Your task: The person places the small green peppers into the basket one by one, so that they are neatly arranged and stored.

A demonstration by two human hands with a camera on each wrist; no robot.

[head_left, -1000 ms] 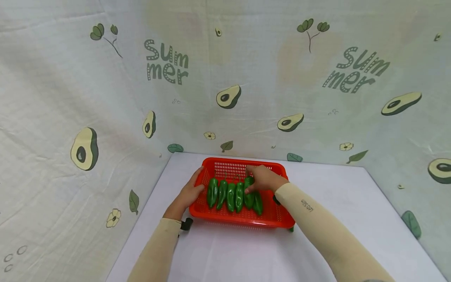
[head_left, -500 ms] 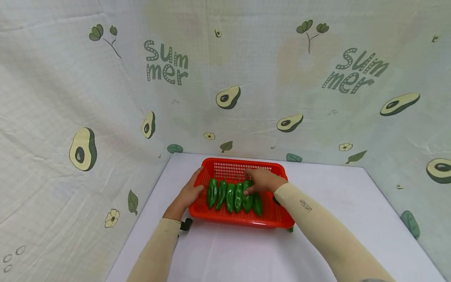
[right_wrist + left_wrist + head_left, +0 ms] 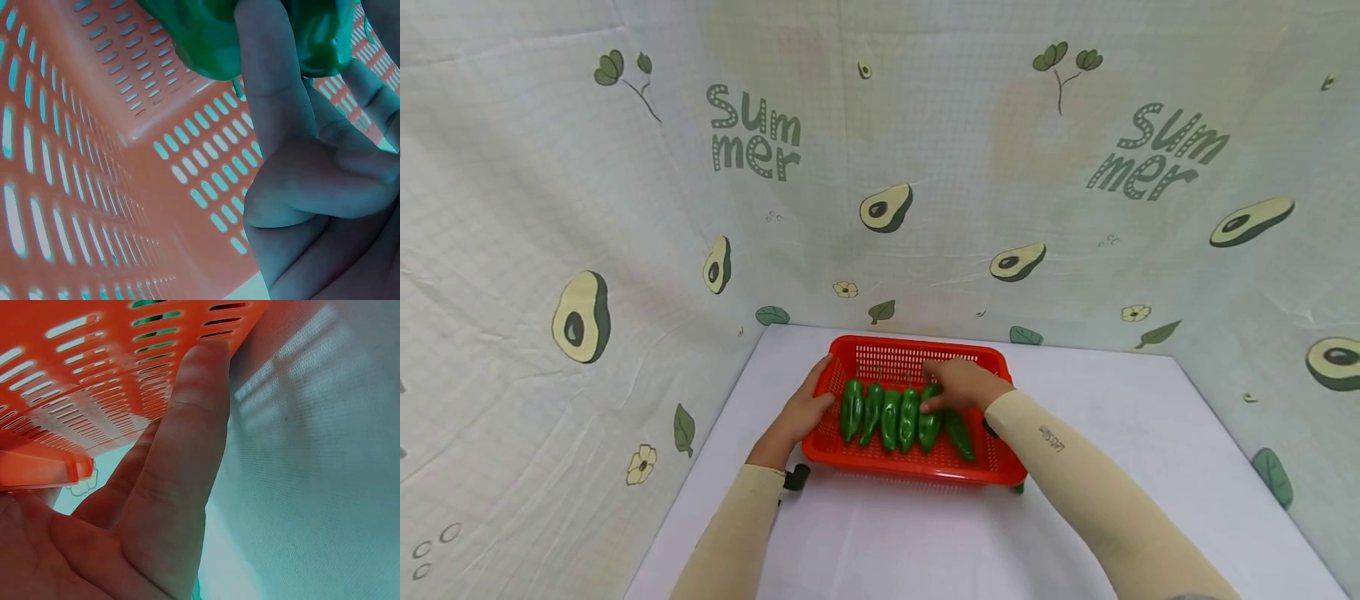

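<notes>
In the head view, a red slotted plastic basket (image 3: 910,473) sits on the white table, and several green peppers (image 3: 891,421) lie side by side in it. My left hand (image 3: 799,417) holds the basket's left rim; in the left wrist view its fingers (image 3: 187,425) press against the slotted outer wall. My right hand (image 3: 964,385) reaches in over the right side and grips a green pepper (image 3: 929,427) near its stem end. Another pepper (image 3: 959,435) lies slanted below that hand. In the right wrist view, a finger (image 3: 275,81) crosses between two peppers.
A small green tip (image 3: 1018,487) pokes out beneath the basket's front right corner. White table (image 3: 1097,433) surface extends to the right and in front. A printed cloth (image 3: 955,167) hangs behind and along both sides.
The rightmost pepper has swung its lower tip to the right, opening a gap from its neighbour. The gripped pepper has shifted slightly. The left hand and the basket stay put.
</notes>
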